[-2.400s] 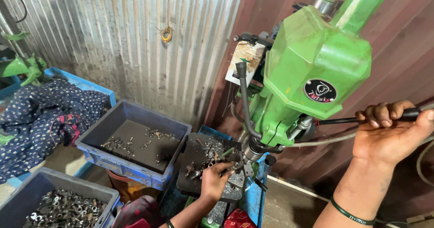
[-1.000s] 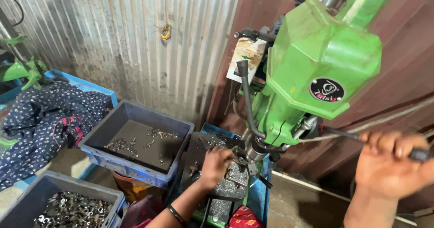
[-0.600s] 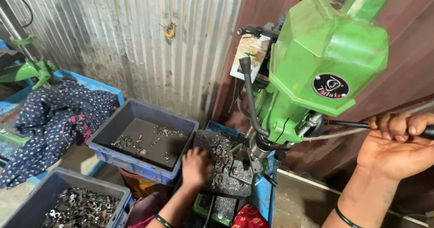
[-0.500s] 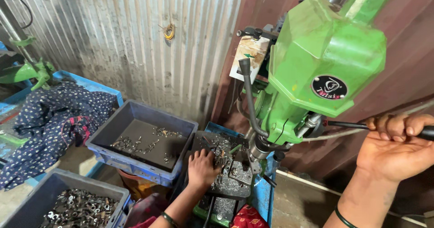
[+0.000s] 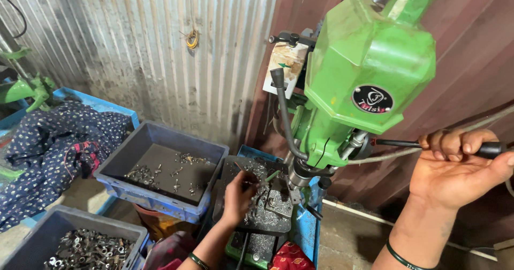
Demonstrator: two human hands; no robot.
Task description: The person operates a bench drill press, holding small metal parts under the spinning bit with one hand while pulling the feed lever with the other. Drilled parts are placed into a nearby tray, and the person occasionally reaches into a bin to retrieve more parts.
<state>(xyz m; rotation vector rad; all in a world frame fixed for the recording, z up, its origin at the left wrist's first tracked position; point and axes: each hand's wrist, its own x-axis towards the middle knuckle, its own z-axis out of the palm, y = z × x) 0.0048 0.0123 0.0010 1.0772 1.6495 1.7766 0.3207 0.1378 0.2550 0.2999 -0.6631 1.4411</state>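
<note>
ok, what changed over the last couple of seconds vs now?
The left hand swung out over the dark tray of metal bits and has come back to the drill table under the spindle. The right hand stays wrapped around the feed handle, which dipped, then rose again. The green drill press and blue bins are unmoved.

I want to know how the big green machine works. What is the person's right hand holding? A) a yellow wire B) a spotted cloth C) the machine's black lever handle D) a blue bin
C: the right hand is wrapped around the black lever handle that sticks out from the side of the green drill press.
</note>
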